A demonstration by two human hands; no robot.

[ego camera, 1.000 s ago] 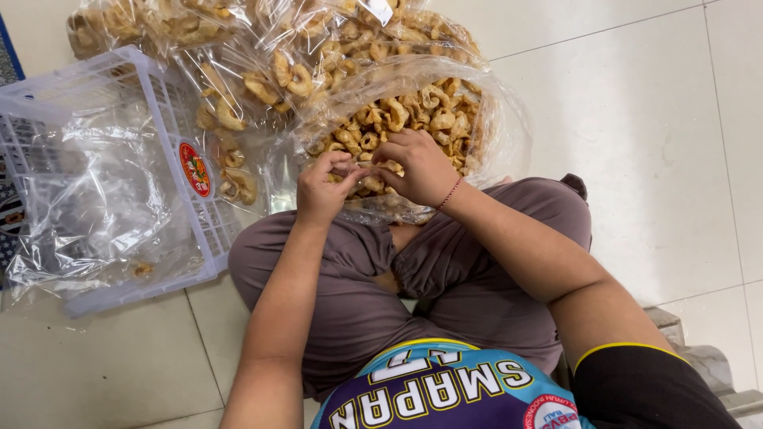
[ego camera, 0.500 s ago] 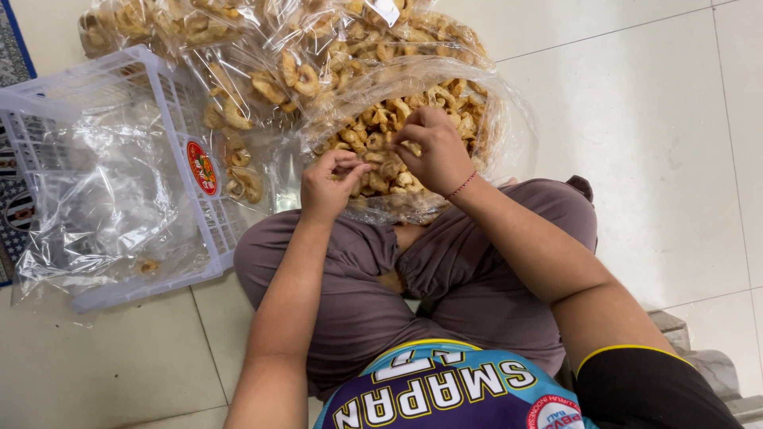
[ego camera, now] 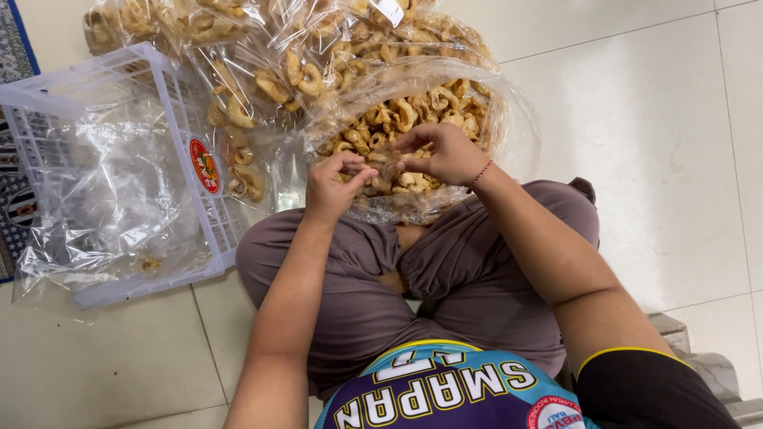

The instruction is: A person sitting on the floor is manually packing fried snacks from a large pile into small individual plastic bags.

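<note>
I sit cross-legged on a tiled floor with a large clear plastic bag (ego camera: 509, 119) of curled golden crackers (ego camera: 397, 115) open in front of my knees. My left hand (ego camera: 332, 189) is at the bag's near edge, thumb and fingers pinched together on the plastic there. My right hand (ego camera: 445, 155), a thin bracelet on its wrist, reaches into the bag's mouth with the fingers curled over some crackers. The two hands are a few centimetres apart. What lies under the right palm is hidden.
A white plastic basket (ego camera: 119, 79) lined with crumpled clear bags stands on the left, a round red label on its side. Several smaller sealed packs of crackers (ego camera: 262, 71) are piled behind it and the open bag. A patterned rug edge (ego camera: 12, 48) shows far left.
My right hand has moved a little farther up into the bag's mouth. The left hand stays pinched at the near edge, hardly shifted.
</note>
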